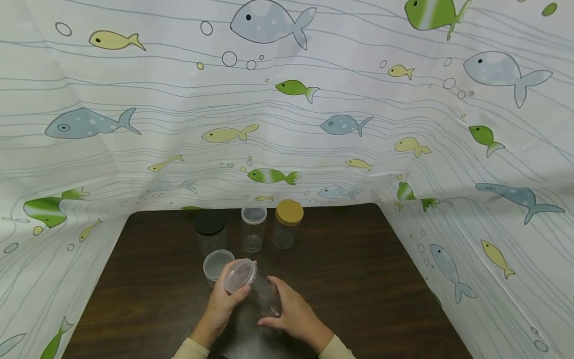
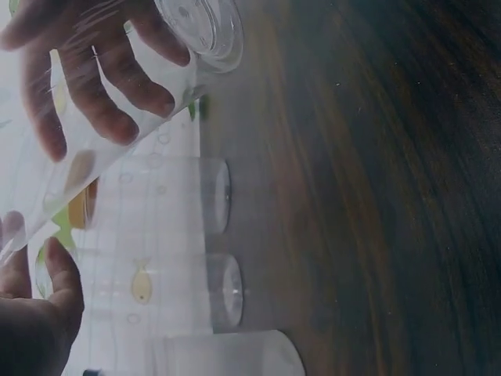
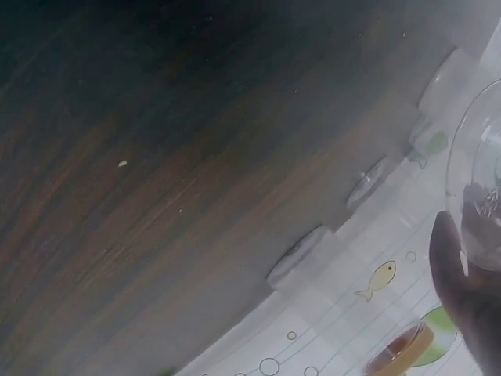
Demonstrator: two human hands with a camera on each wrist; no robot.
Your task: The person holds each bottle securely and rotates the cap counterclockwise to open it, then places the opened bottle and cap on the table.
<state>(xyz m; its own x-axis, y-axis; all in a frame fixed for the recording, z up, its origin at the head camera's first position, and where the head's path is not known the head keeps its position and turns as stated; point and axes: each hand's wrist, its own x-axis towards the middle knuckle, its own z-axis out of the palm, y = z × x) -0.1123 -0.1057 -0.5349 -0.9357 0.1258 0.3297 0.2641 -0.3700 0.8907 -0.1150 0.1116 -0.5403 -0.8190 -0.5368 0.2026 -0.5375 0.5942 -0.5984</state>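
Observation:
A clear jar (image 1: pixel 265 295) with a translucent lid (image 1: pixel 239 275) is held tilted over the front of the table, its lid end up and to the left. My left hand (image 1: pixel 220 304) grips it near the lid, thumb at the lid's edge. Lower down, my right hand (image 1: pixel 297 310) holds the body near the base, thumb on the near side. Through the clear wall, the left wrist view shows the right hand's fingers (image 2: pixel 109 86) spread along the jar. In the right wrist view the round base (image 3: pixel 479 168) is beside the thumb.
Behind the hands stand a jar with a black lid (image 1: pixel 211 224), a slim jar with a clear lid (image 1: pixel 253 230) and one with a yellow lid (image 1: pixel 288 214). Another jar with a translucent lid (image 1: pixel 218 263) is close beside my left hand. A fish-patterned curtain (image 1: pixel 287 109) surrounds the dark wooden table (image 1: pixel 367 289).

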